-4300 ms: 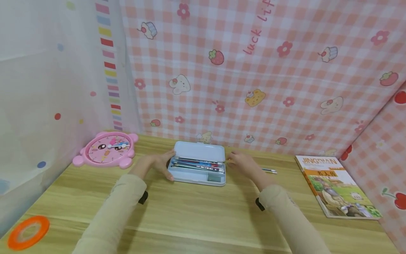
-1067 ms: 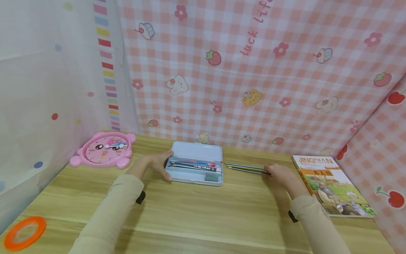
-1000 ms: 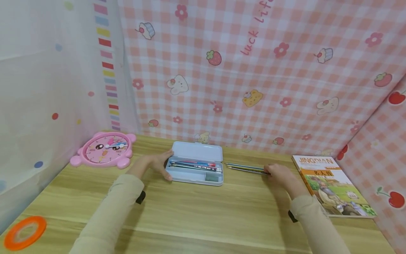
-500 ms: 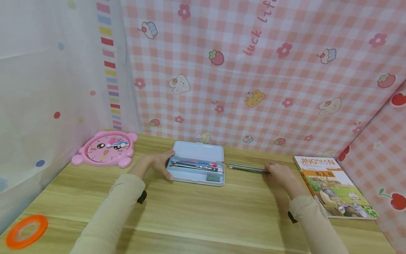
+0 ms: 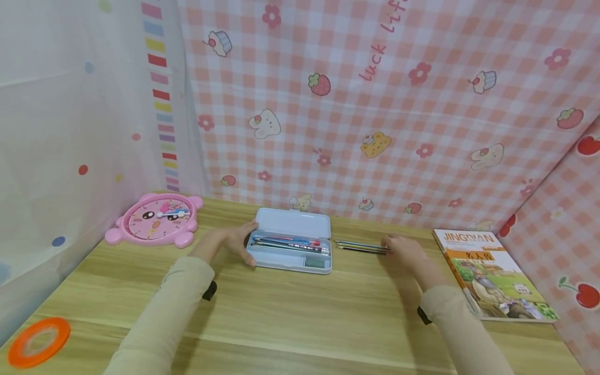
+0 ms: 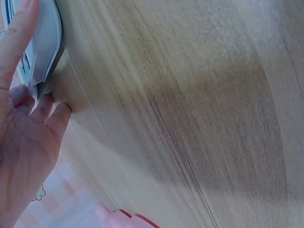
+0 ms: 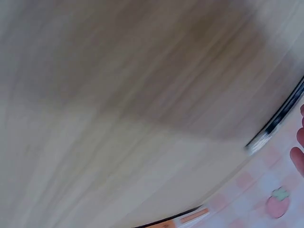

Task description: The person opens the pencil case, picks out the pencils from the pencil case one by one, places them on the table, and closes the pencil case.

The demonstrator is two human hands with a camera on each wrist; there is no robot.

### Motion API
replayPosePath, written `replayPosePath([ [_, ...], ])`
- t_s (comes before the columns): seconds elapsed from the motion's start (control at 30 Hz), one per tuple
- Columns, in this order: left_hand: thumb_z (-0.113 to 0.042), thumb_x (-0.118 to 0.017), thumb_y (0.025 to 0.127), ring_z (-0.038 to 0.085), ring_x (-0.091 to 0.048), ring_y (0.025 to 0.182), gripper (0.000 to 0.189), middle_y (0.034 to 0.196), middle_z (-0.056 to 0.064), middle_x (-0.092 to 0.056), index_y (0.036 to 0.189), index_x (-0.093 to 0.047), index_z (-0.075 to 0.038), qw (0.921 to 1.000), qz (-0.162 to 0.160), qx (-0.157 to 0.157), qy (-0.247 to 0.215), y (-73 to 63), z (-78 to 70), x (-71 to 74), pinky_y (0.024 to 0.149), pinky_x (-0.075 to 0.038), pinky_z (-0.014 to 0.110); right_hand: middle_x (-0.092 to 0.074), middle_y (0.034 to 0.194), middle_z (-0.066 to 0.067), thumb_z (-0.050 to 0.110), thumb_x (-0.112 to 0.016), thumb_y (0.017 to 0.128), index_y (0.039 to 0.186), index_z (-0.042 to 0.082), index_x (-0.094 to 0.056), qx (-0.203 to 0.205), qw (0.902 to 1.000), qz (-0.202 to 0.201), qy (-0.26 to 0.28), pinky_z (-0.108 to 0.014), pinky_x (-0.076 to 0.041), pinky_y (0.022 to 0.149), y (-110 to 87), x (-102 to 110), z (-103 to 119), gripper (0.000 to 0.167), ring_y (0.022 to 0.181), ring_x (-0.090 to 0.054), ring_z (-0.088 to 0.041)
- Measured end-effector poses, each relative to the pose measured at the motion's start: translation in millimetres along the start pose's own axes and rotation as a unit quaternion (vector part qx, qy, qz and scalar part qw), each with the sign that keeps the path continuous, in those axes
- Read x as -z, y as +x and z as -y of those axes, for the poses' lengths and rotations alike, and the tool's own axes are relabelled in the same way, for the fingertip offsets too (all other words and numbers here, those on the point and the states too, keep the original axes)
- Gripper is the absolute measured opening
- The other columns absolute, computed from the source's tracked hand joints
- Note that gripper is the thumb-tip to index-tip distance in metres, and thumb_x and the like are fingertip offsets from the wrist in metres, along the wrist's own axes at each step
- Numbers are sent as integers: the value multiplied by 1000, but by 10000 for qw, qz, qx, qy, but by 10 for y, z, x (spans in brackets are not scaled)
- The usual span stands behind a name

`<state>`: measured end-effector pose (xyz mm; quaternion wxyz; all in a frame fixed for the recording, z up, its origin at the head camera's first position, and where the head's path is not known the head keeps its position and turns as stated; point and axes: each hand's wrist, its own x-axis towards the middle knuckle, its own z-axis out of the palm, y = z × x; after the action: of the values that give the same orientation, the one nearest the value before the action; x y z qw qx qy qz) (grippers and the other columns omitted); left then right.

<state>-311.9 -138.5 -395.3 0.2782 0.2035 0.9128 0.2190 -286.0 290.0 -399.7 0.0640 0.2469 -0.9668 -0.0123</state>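
A pale blue pencil case (image 5: 276, 259) lies open on the wooden table, its lid leaning back. Inside are several pencils (image 5: 290, 244) and a dark greenish block (image 5: 316, 261) in a small compartment. My left hand (image 5: 236, 244) holds the case's left end, thumb along the front and fingers behind, as the left wrist view shows. To the right of the case lies a small bunch of pencils (image 5: 361, 247), tips toward the case. My right hand (image 5: 405, 253) is over their far ends. In the right wrist view some fingertips (image 7: 298, 159) show beside the pencils; the thumb is hidden.
A pink clock (image 5: 157, 219) lies at the back left, an orange ring (image 5: 21, 346) at the front left. A book (image 5: 497, 276) lies at the right. A checked cloth wall (image 5: 300, 156) closes the back of the table (image 5: 300, 323).
Several seconds ago my right hand was at the case's right end; it moved right to the loose pencils, then a little left along them. Fewer pencils are in the case. My left hand stayed.
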Motion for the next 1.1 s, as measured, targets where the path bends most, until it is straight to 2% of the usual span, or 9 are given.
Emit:
replayPosePath([
  [0.27,-36,-77,70,39,1,140,114,152,21,7,146,-1,0,10000,4,-10,-57,-2,-4,6,115,-7,52,-65,87,-9,1,-66,79,88,6,-62,390,9982,-40,458,-36,-53,67,274,29,363,11,80,-63,-24],
  [0.53,-33,-78,70,38,3,140,113,152,21,9,146,1,0,9997,58,32,-221,-20,-19,11,115,-6,51,-65,88,-5,11,-66,82,89,7,-65,719,9959,-21,540,-34,-53,69,546,61,817,8,76,-62,-19],
  [0.67,-33,-77,71,38,4,141,114,153,20,10,146,2,-2,9997,66,83,-229,-26,-19,13,115,-6,52,-66,89,-6,15,-63,85,92,6,-65,869,9942,180,603,-33,-54,70,655,47,995,12,78,-62,-18],
  [0.77,-32,-77,71,38,4,140,113,152,20,10,146,1,-1,9997,59,58,-227,-27,-21,13,115,-6,52,-65,90,-4,18,-61,86,95,7,-66,890,9930,365,685,-32,-54,71,715,15,1087,15,79,-62,-16],
  [1.1,-32,-77,71,37,4,141,112,152,21,9,146,1,1,9998,63,-10,-192,-41,-29,9,115,-6,50,-63,84,-1,19,-60,88,91,9,-68,926,9909,689,690,-28,-52,68,810,-7,1223,13,72,-58,-10],
])
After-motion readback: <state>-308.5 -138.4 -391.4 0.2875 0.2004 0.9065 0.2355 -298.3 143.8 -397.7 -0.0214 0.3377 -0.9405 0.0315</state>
